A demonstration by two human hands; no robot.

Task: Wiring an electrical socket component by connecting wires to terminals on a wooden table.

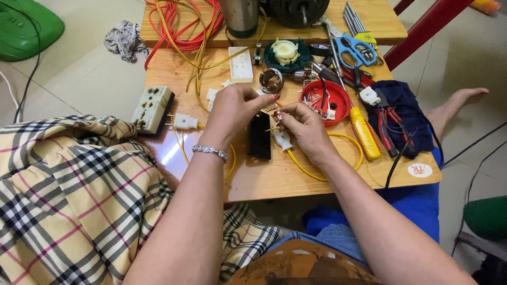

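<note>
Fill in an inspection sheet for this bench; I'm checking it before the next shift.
Surface: low wooden table, crowded at the far side.
Job's things: black socket housing and white plug on a yellow cord.
Clutter: red dish of parts, blue scissors, yellow screwdriver, pliers, cream outlet block.
Grippers: left hand and right hand pinch small brass parts above the housing.
Cables: red cable coil.
Surroundings: tiled floor, plaid cloth.

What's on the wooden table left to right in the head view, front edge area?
Beige socket block → white plug → left hand → right hand → yellow screwdriver → red-handled pliers → round sticker.
</note>
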